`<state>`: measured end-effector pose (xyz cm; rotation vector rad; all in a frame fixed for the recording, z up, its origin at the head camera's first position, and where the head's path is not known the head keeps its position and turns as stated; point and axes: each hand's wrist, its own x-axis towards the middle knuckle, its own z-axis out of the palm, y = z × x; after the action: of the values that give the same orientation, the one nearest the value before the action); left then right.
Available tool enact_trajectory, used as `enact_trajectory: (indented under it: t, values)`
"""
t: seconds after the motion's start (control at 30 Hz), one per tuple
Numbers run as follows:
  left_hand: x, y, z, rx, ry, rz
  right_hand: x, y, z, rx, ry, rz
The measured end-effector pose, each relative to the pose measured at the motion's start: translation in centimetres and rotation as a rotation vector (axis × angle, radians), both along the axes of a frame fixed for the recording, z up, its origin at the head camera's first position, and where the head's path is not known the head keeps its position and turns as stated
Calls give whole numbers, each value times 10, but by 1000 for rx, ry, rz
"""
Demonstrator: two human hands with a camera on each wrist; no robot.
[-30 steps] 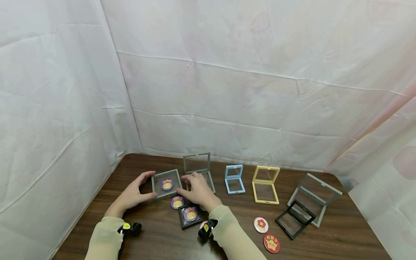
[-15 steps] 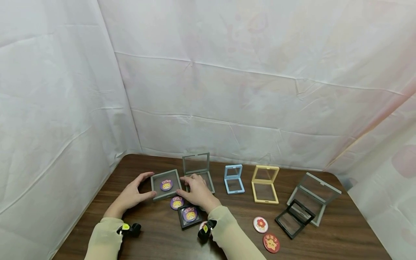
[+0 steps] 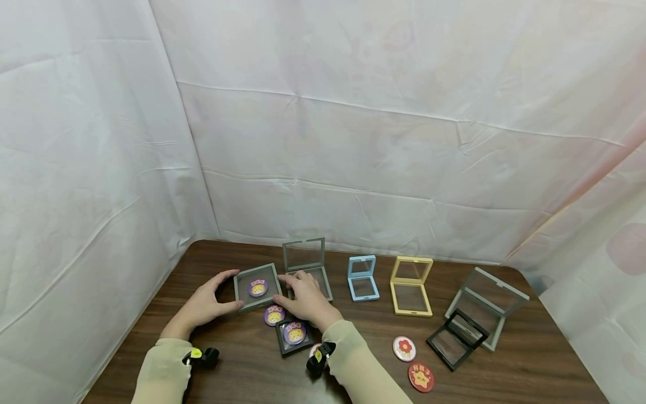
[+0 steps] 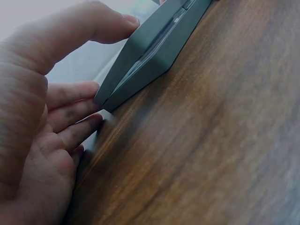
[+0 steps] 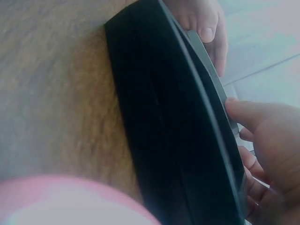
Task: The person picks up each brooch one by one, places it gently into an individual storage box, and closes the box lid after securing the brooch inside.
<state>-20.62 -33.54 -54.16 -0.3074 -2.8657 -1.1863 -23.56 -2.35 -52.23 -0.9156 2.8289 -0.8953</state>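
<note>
A grey display frame (image 3: 242, 301) with clear film lies on the table at left, a round purple badge (image 3: 258, 288) with a yellow cartoon face inside it. My left hand (image 3: 202, 303) holds its left side, thumb at the near corner and fingers at the far one. At the right side, my right hand (image 3: 307, 300) grips the edge between thumb and fingers. In the left wrist view a narrow gap shows between the frame's halves (image 4: 140, 70). Nearer me lie another purple badge (image 3: 274, 315) and a black frame (image 3: 286, 349) bearing a third one.
Behind my right hand stands a raised-lid grey frame (image 3: 304, 242). Rightward are blue (image 3: 363, 279), yellow (image 3: 412, 287), grey (image 3: 504, 303) and black (image 3: 456, 341) frames, lids up. White (image 3: 404, 348) and red (image 3: 421, 377) badges lie in front. White cloth (image 3: 323, 140) hangs behind.
The view has shifted very slightly. Both hands keep the same places on the grey frame, and nothing else has visibly moved.
</note>
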Motion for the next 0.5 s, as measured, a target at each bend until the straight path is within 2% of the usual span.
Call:
enact_trajectory:
  t: [0.5]
  values:
    - [0,0,-1,-13,-11,-6,-1,1,-5,15,18,9]
